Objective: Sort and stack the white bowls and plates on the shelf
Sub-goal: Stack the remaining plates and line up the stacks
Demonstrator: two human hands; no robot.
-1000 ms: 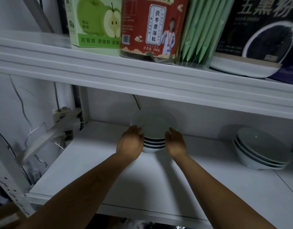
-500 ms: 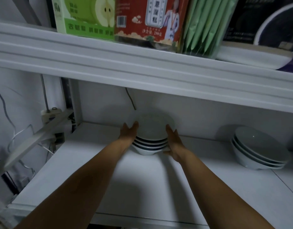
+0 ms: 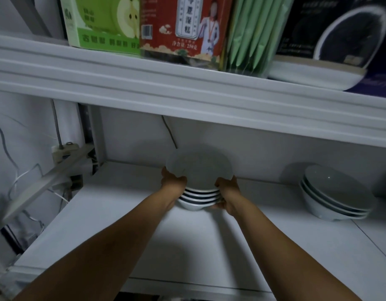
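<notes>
White bowl stack (image 3: 200, 172) | gripped between left hand (image 3: 173, 184), right hand (image 3: 227, 192)

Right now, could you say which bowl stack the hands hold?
The middle stack of bowls, gripped between left hand and right hand; the right stack sits untouched.

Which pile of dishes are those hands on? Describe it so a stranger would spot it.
Start at the white lower shelf board. Toward its middle, near the back wall, is a stack of shallow white bowls, gripped on either side by the left hand and the right hand. The similar bowl stack at the far right has no hands on it.
</notes>
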